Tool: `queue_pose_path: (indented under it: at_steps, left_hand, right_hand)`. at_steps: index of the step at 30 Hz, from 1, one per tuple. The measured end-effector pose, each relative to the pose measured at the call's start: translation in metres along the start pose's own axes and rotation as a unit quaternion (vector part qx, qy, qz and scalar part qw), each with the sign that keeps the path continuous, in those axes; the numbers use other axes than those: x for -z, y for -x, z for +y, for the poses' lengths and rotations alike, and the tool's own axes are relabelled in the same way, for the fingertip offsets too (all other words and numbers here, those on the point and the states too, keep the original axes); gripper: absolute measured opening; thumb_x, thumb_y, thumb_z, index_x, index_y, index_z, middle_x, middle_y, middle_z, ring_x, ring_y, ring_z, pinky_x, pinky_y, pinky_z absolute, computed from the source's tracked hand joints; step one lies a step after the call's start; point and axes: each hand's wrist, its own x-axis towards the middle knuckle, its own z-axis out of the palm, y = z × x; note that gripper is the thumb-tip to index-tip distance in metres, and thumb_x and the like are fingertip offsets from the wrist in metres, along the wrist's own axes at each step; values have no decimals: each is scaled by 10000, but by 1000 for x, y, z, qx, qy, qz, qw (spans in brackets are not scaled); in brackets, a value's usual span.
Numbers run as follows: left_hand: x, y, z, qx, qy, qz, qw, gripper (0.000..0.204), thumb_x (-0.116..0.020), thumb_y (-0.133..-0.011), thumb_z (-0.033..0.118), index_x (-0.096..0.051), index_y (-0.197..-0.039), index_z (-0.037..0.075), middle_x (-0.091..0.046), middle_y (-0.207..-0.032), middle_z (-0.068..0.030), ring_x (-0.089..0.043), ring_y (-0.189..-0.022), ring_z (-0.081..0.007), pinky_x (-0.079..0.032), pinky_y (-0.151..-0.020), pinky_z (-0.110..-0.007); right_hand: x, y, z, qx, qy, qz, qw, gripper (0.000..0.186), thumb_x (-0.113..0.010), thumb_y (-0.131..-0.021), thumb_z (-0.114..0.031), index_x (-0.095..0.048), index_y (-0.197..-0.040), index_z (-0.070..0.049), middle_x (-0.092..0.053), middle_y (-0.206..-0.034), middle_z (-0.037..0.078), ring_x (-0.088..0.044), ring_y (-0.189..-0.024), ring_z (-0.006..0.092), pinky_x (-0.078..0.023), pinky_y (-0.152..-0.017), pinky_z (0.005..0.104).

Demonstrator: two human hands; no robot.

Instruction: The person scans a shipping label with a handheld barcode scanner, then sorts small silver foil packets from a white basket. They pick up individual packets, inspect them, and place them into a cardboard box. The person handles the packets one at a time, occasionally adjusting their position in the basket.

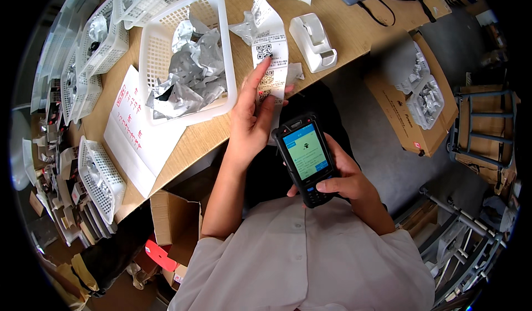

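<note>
My left hand is closed on a long white strip of printed labels, fingers over its front. The strip bears square codes, one tinted red, and its far end curls back over the table. In my right hand is a black handheld barcode scanner with a lit screen, its top end toward the strip. The thumb rests by the keypad. Left of the strip stands a white plastic basket holding crumpled silver foil bags. Another small clear-silver bag lies behind the strip.
A white tape dispenser stands near the table edge. A sheet with red handwriting lies at left, beside a smaller basket. More baskets line the far left. An open carton with filled baskets sits at right; a stool is beyond.
</note>
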Motion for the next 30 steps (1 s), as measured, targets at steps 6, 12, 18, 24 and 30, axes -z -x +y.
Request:
queue_pose_path:
  at_steps: [6,12,18,24,30]
  left_hand:
    - [-4,0,6,7,-2,10,1000,734,-480,-1083,-151,-287,-1764,44,-522,-1658,-163,-712,-1339,-266,-603,-1046,-373]
    - [-1,1,3,3,-4,-5,1000,739,-482,-1082,-149,-284,-1767,47,-481,-1699,-160,-697,-1371,-269,-600,-1047,-371]
    - [-2,1,2,-1,-3,5,1000,741,-487,-1086,-142,-278,-1771,50,-459,-1721,-152,-671,-1415,-280,-600,-1065,-374]
    - [-3,0,4,-4,-5,7,1000,761,-489,-1083,-147,-248,-1778,50,-431,-1741,-147,-645,-1450,-290,-596,-1076,-371]
    - [-2,0,0,-10,1,14,1000,794,-477,-1079,-156,-196,-1790,57,-430,-1740,-151,-631,-1464,-308,-590,-1089,-384]
  right_hand:
    - [-6,-3,-5,-4,7,8,1000,1071,-667,-948,79,-37,-1797,-89,-618,-1522,217,-765,-1202,472,-618,-1051,575]
    - [-6,-8,-2,-4,2,-6,1000,1069,-667,-946,78,-38,-1794,-89,-604,-1539,211,-764,-1209,467,-621,-1049,564]
    - [-9,-9,-4,-8,3,-1,1000,1056,-659,-948,70,-41,-1790,-89,-609,-1526,209,-762,-1212,473,-634,-1030,556]
    - [-9,-10,-3,-10,-2,-3,1000,1059,-658,-944,73,-41,-1789,-91,-612,-1519,212,-766,-1205,473,-640,-1023,546]
    - [-9,-6,-1,-2,1,-9,1000,1082,-654,-933,85,-22,-1794,-88,-613,-1524,217,-770,-1202,460,-626,-1045,551]
